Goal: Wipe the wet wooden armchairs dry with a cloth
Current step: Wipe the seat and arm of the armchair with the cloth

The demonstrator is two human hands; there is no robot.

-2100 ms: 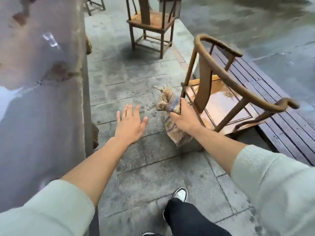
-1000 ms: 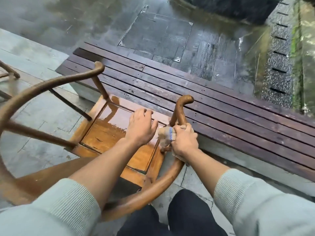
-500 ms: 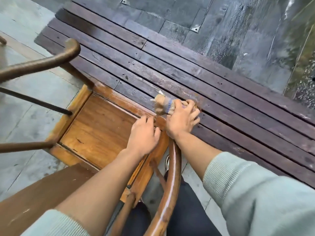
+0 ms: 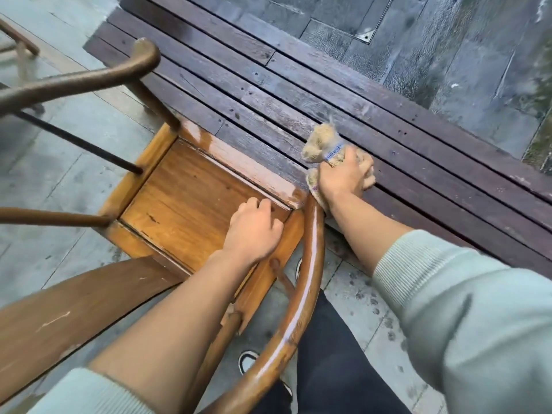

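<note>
Right hand (image 4: 343,177) clenches the cloth (image 4: 321,146) round the armrest (image 4: 307,249) tip to dry it — left hand (image 4: 254,231), fingers curled, rests on the seat (image 4: 185,201), apparently steadying the chair.

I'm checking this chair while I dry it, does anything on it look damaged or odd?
Yes. The front rail of the seat shows a worn, pale finish, with a wet sheen near its far end. The backrest has light scratches. The right hand grips the cloth at the front corner.
</note>
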